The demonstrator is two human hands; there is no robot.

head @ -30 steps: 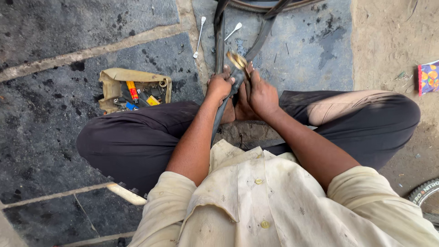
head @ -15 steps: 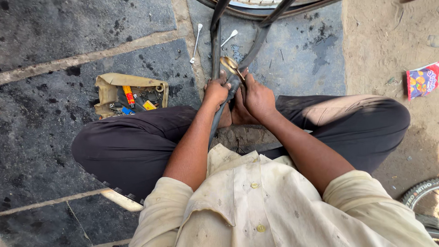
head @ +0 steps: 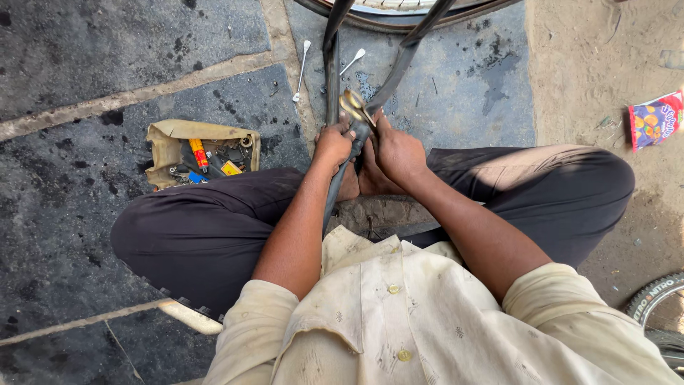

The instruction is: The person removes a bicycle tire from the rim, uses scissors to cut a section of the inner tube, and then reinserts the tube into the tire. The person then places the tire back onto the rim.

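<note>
Stone paving underlies both hands (head: 367,146) clenched around a black rubber tube (head: 335,192).

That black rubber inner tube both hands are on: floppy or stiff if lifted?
Likely floppy: the inner tube bends around in a loop from the left hand and right hand toward the wheel rim. Probably light, being thin. It looks matte and dusty, so probably not slippery.

Wheel (head: 399,8) and tyre (head: 659,306) cut off by edges.
</note>
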